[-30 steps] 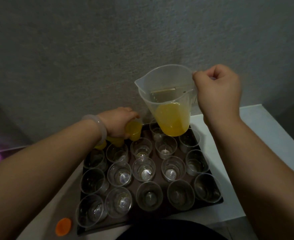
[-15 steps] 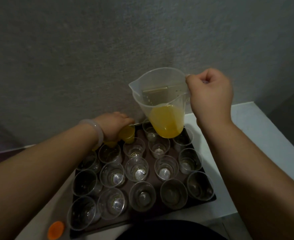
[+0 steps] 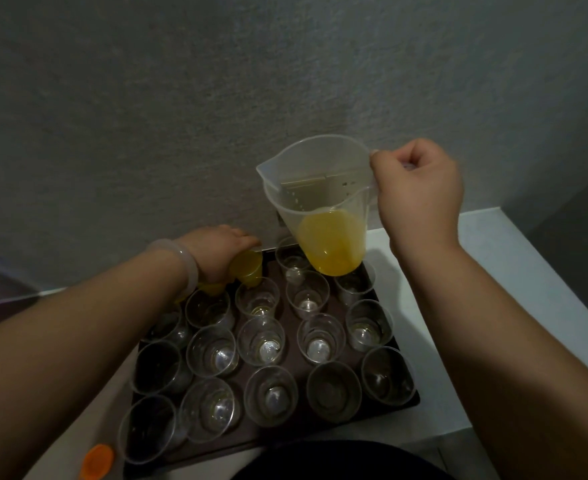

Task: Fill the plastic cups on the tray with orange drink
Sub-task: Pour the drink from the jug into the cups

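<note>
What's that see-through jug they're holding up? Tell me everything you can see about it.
The jug is clear, slightly cloudy plastic, wide at the rim and narrower at the base, with a pouring spout opposite the handle and small measuring marks. Orange drink fills its lower part. The right hand grips its handle, holding it in the air, slightly tilted, above the far cups on the tray. Nothing is pouring out.

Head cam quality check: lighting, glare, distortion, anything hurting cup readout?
Head view: dim, flat light with grainy wall; wide-angle stretch swells both forearms at the edges; small glints sit in the bottoms of the empty cups; orange drink in the jug reads clearly; left hand grips and half hides the filled cup.
</note>
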